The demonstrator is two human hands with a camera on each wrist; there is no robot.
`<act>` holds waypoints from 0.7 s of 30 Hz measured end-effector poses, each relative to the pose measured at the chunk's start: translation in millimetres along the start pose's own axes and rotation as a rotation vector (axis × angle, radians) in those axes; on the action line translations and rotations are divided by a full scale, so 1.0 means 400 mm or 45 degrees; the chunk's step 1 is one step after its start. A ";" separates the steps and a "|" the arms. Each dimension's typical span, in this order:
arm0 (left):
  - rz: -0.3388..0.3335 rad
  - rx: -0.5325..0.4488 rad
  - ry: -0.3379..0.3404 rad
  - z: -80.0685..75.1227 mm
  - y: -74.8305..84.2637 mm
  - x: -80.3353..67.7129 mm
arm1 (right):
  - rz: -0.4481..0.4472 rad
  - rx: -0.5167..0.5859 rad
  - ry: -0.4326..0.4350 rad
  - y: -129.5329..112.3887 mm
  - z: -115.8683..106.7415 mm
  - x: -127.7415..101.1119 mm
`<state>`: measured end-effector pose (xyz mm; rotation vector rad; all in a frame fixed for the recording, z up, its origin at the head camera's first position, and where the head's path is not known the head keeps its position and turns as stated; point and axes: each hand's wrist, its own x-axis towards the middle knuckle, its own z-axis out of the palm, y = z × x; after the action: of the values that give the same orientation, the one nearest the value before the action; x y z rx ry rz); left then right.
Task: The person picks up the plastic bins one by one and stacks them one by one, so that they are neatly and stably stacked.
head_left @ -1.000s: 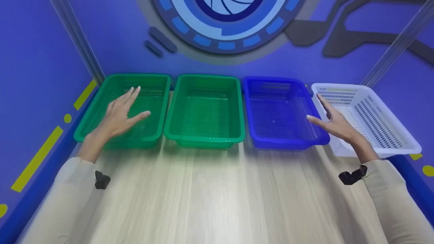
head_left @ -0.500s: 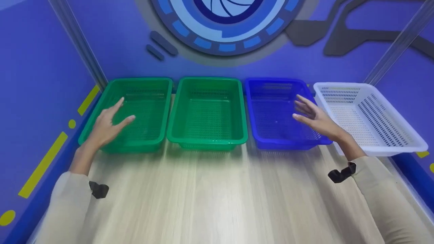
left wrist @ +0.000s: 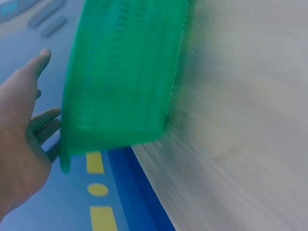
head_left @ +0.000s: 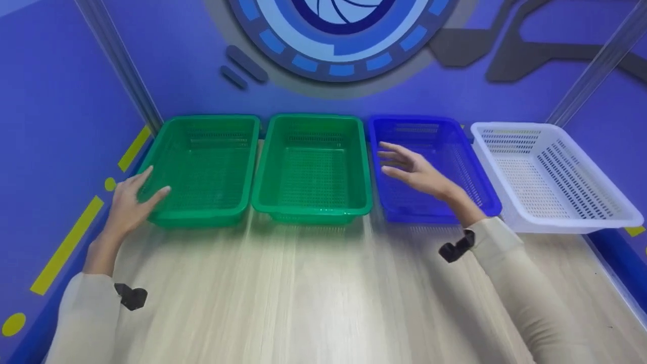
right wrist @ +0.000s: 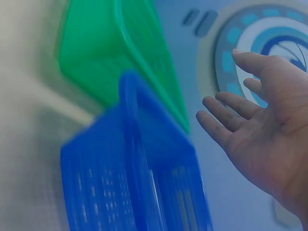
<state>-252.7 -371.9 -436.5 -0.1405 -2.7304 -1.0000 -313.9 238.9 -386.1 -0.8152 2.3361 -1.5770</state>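
on the desk (head_left: 313,298) the left hand (head_left: 129,202), fingers straight and holding nothing, touches the near left corner of the left green basket (head_left: 202,167), long axis pointing away, while the right hand (head_left: 414,169) hovers open over the blue basket (head_left: 475,187).

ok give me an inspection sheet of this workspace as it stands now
surface: pale wood-grain table, bare in front of the baskets.
job's things: four baskets in a row along the far edge: left green basket, middle green basket, blue basket, white basket; all look empty.
clutter: nothing seen.
grippers: left hand open, at the left green basket's near left corner; contact cannot be told. right hand open, fingers spread above the blue basket, holding nothing.
cables: nothing seen; a dark wrist mount sits on each sleeve.
surroundings: purple walls with a blue circular emblem, yellow floor markings at left.
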 end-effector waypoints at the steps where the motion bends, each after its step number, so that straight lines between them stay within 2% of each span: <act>1: 0.002 0.008 0.027 -0.002 -0.008 -0.001 | -0.005 0.011 -0.013 -0.005 0.014 0.015; 7: 0.037 0.000 0.151 -0.009 -0.028 -0.003 | -0.007 0.033 -0.092 -0.044 0.097 0.087; 14: 0.011 0.001 0.151 -0.021 -0.029 -0.016 | -0.042 0.078 -0.192 -0.122 0.198 0.136; 21: -0.075 -0.014 0.134 -0.029 -0.057 -0.030 | -0.035 0.126 -0.253 -0.090 0.300 0.210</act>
<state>-242.8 -396.8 -445.2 -0.0087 -2.6479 -1.0077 -316.6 88.2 -391.4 -0.9377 2.1002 -1.5316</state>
